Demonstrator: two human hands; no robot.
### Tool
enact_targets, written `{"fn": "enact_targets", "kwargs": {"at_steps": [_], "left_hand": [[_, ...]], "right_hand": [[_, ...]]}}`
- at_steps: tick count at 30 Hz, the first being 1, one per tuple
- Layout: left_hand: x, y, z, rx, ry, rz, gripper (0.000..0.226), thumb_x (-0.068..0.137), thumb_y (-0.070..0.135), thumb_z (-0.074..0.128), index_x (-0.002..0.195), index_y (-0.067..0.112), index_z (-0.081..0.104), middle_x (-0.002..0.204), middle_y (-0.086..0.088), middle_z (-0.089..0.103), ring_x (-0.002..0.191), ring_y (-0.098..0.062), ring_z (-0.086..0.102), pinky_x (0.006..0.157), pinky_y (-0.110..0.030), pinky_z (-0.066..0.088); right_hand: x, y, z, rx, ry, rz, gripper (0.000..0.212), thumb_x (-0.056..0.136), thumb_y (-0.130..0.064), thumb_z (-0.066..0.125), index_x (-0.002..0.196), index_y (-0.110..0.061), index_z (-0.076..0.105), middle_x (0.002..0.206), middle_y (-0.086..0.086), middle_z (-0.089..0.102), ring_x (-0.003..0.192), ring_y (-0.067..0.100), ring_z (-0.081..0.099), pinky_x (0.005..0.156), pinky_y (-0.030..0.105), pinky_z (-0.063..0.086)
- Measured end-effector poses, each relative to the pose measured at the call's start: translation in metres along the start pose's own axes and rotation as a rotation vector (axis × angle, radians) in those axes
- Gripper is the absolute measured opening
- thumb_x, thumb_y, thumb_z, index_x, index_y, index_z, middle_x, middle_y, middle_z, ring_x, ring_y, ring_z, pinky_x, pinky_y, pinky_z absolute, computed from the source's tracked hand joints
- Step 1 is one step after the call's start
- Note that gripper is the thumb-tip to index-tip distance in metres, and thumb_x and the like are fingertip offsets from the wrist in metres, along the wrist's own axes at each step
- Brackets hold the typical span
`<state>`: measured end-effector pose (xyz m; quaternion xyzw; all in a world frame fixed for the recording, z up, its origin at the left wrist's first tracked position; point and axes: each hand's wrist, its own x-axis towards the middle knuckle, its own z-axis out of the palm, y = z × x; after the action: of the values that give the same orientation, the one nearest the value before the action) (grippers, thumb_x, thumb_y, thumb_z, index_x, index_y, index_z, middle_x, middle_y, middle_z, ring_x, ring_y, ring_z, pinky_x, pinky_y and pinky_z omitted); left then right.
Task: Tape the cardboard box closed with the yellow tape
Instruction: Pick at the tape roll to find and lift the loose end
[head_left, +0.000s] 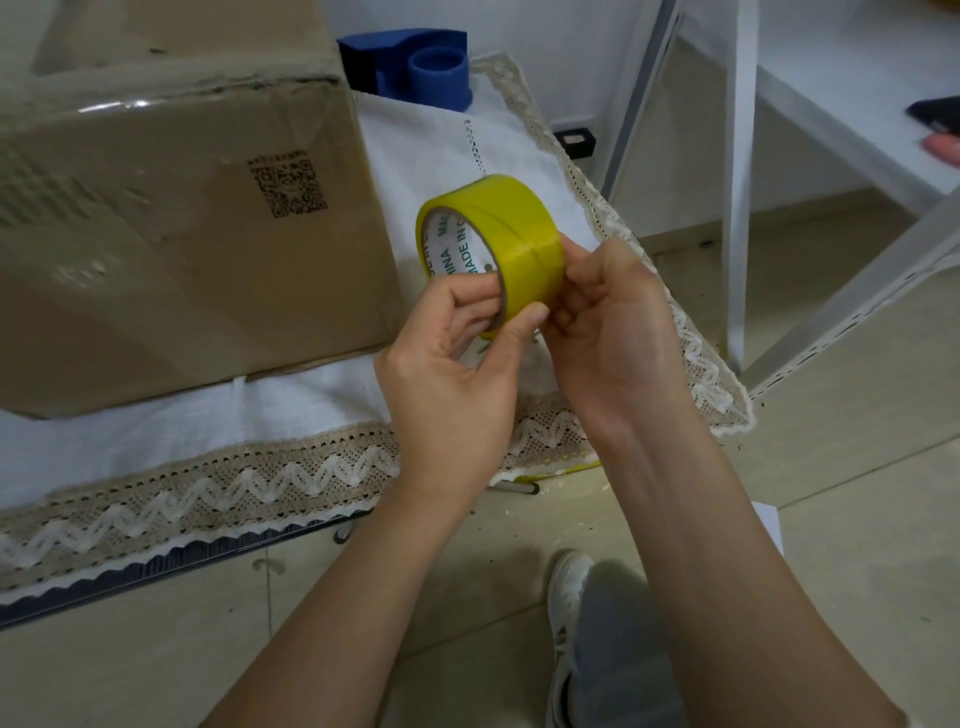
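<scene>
Left hand (447, 358) fingers hooked through yellow tape roll (491, 244) core steadying it, right hand (608, 332) fingertips pinched at its rim, probably hunting the loose end.

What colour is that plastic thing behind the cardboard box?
Blue. The plastic holder sits behind the cardboard box on the white cloth, seen in the head view.

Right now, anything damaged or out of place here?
Yes. The cardboard box has a crushed, scuffed top edge and dented side. A crumpled strip of yellow tape lies on the floor under the lace cloth edge.
</scene>
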<state>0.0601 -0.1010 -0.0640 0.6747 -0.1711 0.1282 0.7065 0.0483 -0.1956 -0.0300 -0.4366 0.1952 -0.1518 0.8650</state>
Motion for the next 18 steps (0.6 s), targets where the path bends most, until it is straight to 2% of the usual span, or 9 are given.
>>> {"fn": "enact_targets", "kwargs": {"at_steps": [3, 6, 8, 10, 13, 18], "left_hand": [[0.0009, 0.0013, 0.0003, -0.006, 0.005, -0.001, 0.030, 0.077, 0.005, 0.081, 0.088, 0.024, 0.062, 0.085, 0.012, 0.070, 0.083, -0.002, 0.070, 0.081, -0.020, 0.056], [0.0006, 0.0039, 0.0008, 0.006, 0.003, 0.012, 0.032, 0.077, 0.005, 0.081, 0.088, 0.027, 0.061, 0.085, 0.013, 0.070, 0.082, -0.001, 0.070, 0.081, -0.019, 0.056], [0.0014, 0.0050, 0.0006, 0.018, -0.002, 0.028, 0.030, 0.077, 0.006, 0.081, 0.089, 0.025, 0.061, 0.085, 0.013, 0.069, 0.083, 0.000, 0.070, 0.081, -0.019, 0.056], [0.0027, 0.0056, -0.0003, 0.010, 0.008, 0.024, 0.030, 0.077, 0.006, 0.081, 0.089, 0.025, 0.061, 0.085, 0.012, 0.070, 0.083, 0.000, 0.070, 0.081, -0.018, 0.056], [0.0035, 0.0052, -0.0007, -0.005, 0.016, 0.008, 0.031, 0.077, 0.006, 0.081, 0.089, 0.027, 0.061, 0.085, 0.009, 0.071, 0.083, -0.004, 0.072, 0.080, -0.020, 0.056], [0.0005, 0.0041, 0.0003, -0.012, 0.021, 0.002, 0.031, 0.077, 0.005, 0.081, 0.089, 0.026, 0.061, 0.085, 0.006, 0.071, 0.083, -0.006, 0.071, 0.080, -0.022, 0.056]], "right_hand": [[-0.0001, 0.0001, 0.0007, 0.004, 0.008, -0.007, 0.035, 0.088, -0.004, 0.042, 0.066, -0.018, 0.066, 0.059, -0.006, 0.049, 0.055, 0.006, 0.042, 0.060, 0.020, 0.038], [0.0005, 0.0027, 0.0025, -0.011, 0.017, -0.042, 0.044, 0.084, 0.003, 0.042, 0.055, -0.022, 0.064, 0.051, -0.009, 0.044, 0.049, 0.004, 0.039, 0.054, 0.017, 0.037], [0.0001, 0.0022, 0.0016, -0.024, 0.002, -0.057, 0.041, 0.082, 0.008, 0.038, 0.061, -0.018, 0.063, 0.048, -0.011, 0.046, 0.047, 0.003, 0.039, 0.052, 0.015, 0.037], [-0.0009, -0.0001, 0.0017, 0.006, -0.034, -0.028, 0.033, 0.084, 0.003, 0.039, 0.069, -0.013, 0.065, 0.055, -0.007, 0.049, 0.054, 0.006, 0.041, 0.058, 0.018, 0.039], [-0.0002, -0.0013, 0.0011, 0.028, -0.021, -0.002, 0.045, 0.091, -0.006, 0.046, 0.054, -0.021, 0.068, 0.061, -0.006, 0.054, 0.059, 0.007, 0.046, 0.063, 0.020, 0.040], [0.0006, 0.0002, 0.0028, 0.036, -0.013, 0.002, 0.044, 0.085, 0.001, 0.040, 0.052, -0.019, 0.061, 0.050, -0.009, 0.048, 0.047, 0.004, 0.040, 0.055, 0.020, 0.036]]}}
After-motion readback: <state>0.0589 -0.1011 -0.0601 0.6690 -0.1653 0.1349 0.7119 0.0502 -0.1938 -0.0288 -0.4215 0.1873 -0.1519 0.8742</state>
